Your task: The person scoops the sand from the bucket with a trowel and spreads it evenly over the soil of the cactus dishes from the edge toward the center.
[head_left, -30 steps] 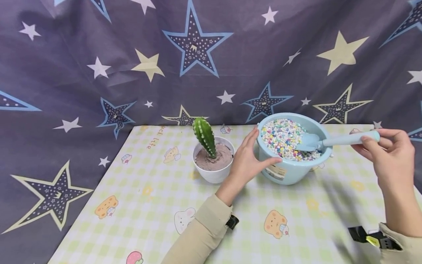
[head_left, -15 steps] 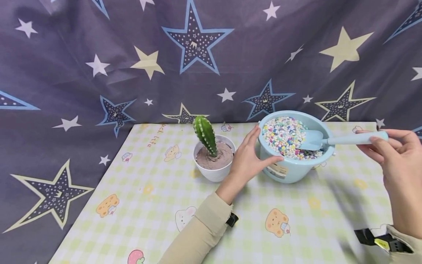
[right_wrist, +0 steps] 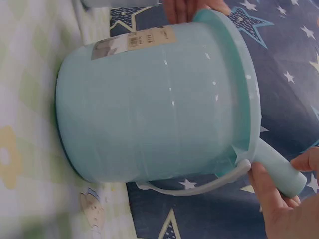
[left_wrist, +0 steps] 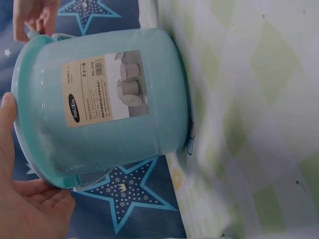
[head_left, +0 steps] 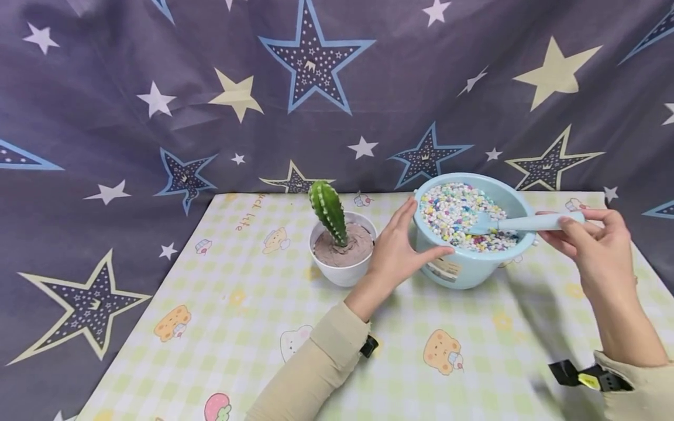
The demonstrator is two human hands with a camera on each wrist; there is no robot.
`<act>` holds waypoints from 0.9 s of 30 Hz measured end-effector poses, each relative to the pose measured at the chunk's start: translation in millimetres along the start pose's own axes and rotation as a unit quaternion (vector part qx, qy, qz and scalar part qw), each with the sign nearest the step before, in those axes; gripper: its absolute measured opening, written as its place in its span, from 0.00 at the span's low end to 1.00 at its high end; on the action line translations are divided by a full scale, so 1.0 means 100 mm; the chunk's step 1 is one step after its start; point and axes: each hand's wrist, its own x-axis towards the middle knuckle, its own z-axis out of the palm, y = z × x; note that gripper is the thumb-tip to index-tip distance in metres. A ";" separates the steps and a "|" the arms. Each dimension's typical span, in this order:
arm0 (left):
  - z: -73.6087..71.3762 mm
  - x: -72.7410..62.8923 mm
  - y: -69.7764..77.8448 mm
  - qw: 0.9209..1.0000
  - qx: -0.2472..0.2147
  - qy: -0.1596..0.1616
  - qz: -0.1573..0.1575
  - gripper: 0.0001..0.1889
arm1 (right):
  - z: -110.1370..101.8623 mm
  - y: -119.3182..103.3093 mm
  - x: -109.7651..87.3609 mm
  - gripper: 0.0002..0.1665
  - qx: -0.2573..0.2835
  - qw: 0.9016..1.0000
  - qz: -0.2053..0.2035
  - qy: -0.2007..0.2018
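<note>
1. Lettering reads "JiaLiXin" in a black oval on the label (left_wrist: pixel 107 89), beside a barcode and "NO.2018"; the smaller print is too fine to make out. A picture of lidded containers fills one end. The label sits on the near wall of the pale blue bucket (head_left: pixel 474 272), below the left thumb.
2. Left hand (head_left: pixel 392 251): its fingers are spread and fairly straight, resting against the bucket's side, with the thumb on the front of the rim.
3. Multicoloured beads (head_left: pixel 447 202) lie inside the bucket, between the two hands' fingers.
4. Right hand (head_left: pixel 605 257): its fingers pinch the end of a light blue scoop (head_left: pixel 534 223). From them the handle crosses the bucket's rim, and the blade lies partly in the beads.
5. White pot (head_left: pixel 342 275), just left of the left fingers, holds brownish filling and an upright, slightly leaning cactus (head_left: pixel 329 213).
6. Checked covering on the table (head_left: pixel 253 298) shows "uck Life", its start cut off, well left of the left fingers.
</note>
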 end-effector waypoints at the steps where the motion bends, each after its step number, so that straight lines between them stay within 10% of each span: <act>1: 0.00 0.00 0.00 1.000 0.000 0.000 0.000 0.57 | 0.01 0.02 0.00 0.15 0.003 1.000 0.005 -0.008; 11: -0.01 0.00 -0.01 1.000 0.012 -0.003 -0.005 0.58 | -0.05 -0.06 -0.02 0.11 -0.100 0.994 -0.004 -0.035; 27: -0.01 0.01 -0.01 1.000 0.025 -0.003 -0.004 0.57 | -0.14 -0.15 -0.12 0.12 -0.063 0.996 -0.038 -0.052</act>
